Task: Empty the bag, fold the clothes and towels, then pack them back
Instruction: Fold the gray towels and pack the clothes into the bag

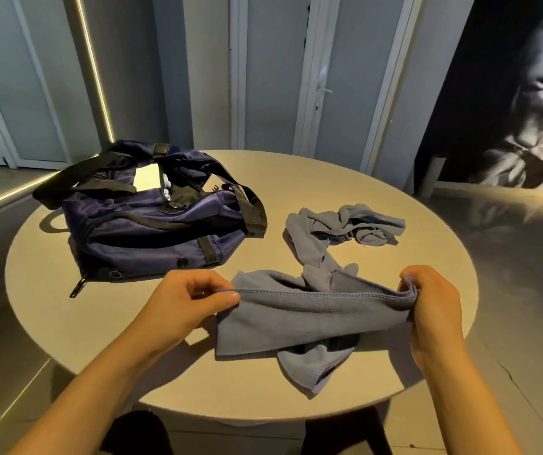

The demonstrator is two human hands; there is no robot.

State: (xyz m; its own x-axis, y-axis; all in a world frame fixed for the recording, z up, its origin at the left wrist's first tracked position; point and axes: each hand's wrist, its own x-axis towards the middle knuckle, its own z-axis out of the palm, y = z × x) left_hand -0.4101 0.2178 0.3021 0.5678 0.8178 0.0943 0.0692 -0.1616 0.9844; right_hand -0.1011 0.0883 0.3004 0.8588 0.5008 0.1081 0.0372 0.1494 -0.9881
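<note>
Grey-blue towel (312, 310): stitched hem is being pinched taut by left hand (194, 300) and right hand (434, 303); corners are best being matched before folding.

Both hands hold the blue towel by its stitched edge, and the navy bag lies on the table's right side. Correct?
No. In the head view the navy bag lies on the left side of the table; the left hand and right hand do hold the blue towel.
</note>
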